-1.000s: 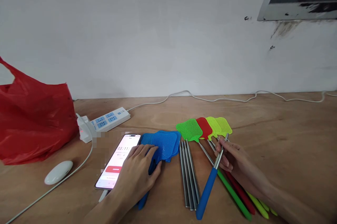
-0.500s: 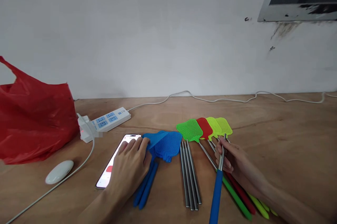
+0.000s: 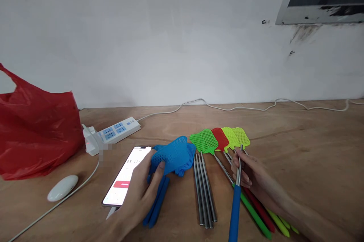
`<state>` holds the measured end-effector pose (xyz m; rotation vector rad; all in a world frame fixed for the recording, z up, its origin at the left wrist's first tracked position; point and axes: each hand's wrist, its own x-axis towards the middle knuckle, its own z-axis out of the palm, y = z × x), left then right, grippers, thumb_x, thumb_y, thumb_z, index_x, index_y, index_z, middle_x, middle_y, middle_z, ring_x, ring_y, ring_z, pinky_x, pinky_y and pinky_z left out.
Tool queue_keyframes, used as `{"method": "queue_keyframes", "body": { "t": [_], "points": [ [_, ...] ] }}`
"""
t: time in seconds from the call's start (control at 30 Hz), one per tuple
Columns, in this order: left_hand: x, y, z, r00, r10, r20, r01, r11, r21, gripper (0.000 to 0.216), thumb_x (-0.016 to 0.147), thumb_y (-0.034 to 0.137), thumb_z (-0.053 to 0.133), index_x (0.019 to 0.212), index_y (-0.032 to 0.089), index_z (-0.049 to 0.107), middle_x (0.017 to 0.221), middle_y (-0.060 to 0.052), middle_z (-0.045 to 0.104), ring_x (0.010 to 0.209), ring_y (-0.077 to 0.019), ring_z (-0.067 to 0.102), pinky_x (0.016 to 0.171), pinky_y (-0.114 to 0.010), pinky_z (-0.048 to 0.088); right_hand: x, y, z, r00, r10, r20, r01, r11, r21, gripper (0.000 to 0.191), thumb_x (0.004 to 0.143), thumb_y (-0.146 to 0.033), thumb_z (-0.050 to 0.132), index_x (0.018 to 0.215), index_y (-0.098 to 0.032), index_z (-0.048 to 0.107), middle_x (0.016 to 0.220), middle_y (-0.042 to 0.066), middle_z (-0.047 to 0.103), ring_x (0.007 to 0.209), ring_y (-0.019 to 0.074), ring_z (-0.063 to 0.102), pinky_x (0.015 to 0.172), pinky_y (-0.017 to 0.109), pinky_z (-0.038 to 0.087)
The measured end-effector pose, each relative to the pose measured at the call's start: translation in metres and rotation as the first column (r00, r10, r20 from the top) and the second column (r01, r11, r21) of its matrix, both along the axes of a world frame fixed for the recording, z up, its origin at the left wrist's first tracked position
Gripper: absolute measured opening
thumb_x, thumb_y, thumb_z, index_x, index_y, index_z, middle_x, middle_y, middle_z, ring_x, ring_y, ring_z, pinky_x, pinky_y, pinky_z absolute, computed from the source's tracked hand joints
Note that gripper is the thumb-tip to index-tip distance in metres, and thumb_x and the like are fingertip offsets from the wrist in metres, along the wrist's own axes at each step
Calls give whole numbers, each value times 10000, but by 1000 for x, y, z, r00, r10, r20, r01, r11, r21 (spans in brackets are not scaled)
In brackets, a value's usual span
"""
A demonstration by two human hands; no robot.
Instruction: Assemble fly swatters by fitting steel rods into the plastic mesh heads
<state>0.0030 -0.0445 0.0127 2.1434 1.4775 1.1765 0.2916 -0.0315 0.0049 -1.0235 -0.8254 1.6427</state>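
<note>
My left hand [image 3: 139, 191] pinches a blue mesh swatter head [image 3: 170, 153], lifting it off a pile of blue heads [image 3: 186, 162] beside loose blue handles [image 3: 156, 204]. My right hand [image 3: 250, 175] grips a metal rod with a blue handle [image 3: 235, 206], held nearly upright to the table's front edge. Several bare metal rods [image 3: 204, 189] lie between my hands. Right of them lie finished swatters, green [image 3: 204, 140], red [image 3: 220, 138] and yellow-green [image 3: 237, 136], partly under my right hand.
A phone [image 3: 125, 175] with a lit timer screen lies left of the blue heads. A white power strip [image 3: 112, 132], a white oval device [image 3: 62, 188] and a red plastic bag [image 3: 34, 132] sit at the left. A white cable [image 3: 241, 106] runs along the wall.
My left hand took one blue swatter head from the pile and raised it. My right hand swung the blue-handled rod from a slant to nearly straight toward me.
</note>
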Motion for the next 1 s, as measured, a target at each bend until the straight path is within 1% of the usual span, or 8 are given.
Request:
{"method": "queue_keyframes", "body": {
  "t": [0.1, 0.17, 0.27, 0.4, 0.63, 0.77, 0.87, 1.0],
  "points": [
    [-3, 2, -7, 999, 4, 50, -3, 1000, -19, 186, 999, 308, 424, 1119, 251, 554, 1007, -25, 659, 906, -219, 612, 792, -338, 509, 0, 0, -1, 1000, 11, -15, -11, 1000, 5, 507, 728, -653, 758, 625, -190, 579, 385, -86, 339, 418, 66, 208, 421, 214, 166],
    [-4, 3, -9, 996, -4, 84, 6, 1000, -21, 213, 972, 293, 446, 1149, 268, 563, 980, -8, 667, 907, -218, 622, 784, -331, 520, 0, 0, -2, 1000, 16, -17, -16, 1000, 7, 499, 749, -642, 748, 625, -188, 579, 388, -87, 335, 419, 65, 198, 419, 212, 170],
    [-2, 5, -9, 977, -48, 207, 67, 994, -89, 188, 925, 260, 472, 1086, 254, 570, 859, 10, 648, 818, -200, 628, 731, -314, 532, 0, 1, -2, 1000, 26, -8, -26, 1000, 4, 500, 771, -630, 735, 610, -186, 569, 386, -88, 335, 412, 61, 181, 411, 210, 165],
    [2, 7, -7, 932, -83, 354, 160, 968, -194, 134, 857, 247, 536, 987, 226, 562, 815, 8, 618, 741, -181, 605, 682, -299, 531, -1, 1, 0, 999, 30, 18, -30, 999, -17, 512, 762, -637, 737, 598, -185, 559, 384, -90, 332, 404, 56, 182, 409, 205, 175],
    [5, 4, -4, 900, -52, 432, 184, 945, -271, 168, 946, 374, 514, 947, 216, 567, 857, -14, 631, 815, -198, 587, 766, -299, 492, 1, 1, 1, 998, 55, 30, -54, 998, -39, 525, 760, -647, 734, 598, -184, 549, 392, -91, 337, 403, 57, 195, 406, 202, 182],
    [7, 5, -2, 845, -71, 529, 268, 914, -305, 203, 962, 403, 531, 925, 210, 584, 930, -28, 652, 862, -207, 583, 819, -305, 470, 2, 0, -1, 997, 81, -12, -81, 996, -26, 509, 817, -611, 704, 598, -189, 522, 410, -98, 306, 409, 61, 190, 415, 200, 217],
    [6, 7, -4, 827, -73, 558, 295, 901, -318, 212, 953, 408, 567, 905, 208, 616, 879, -15, 635, 836, -196, 566, 787, -287, 460, 2, 0, -1, 997, 56, -48, -55, 998, 19, 553, 771, -629, 738, 560, -193, 471, 427, -105, 267, 407, 57, 159, 402, 201, 224],
    [5, 10, -6, 809, -31, 587, 275, 903, -331, 201, 906, 402, 649, 871, 204, 652, 804, 3, 616, 768, -170, 551, 728, -261, 453, 1, 0, 2, 999, -14, -50, 16, 999, 44, 567, 725, -624, 777, 558, -197, 444, 486, -89, 315, 422, 60, 201, 395, 196, 248]
  ]
}}
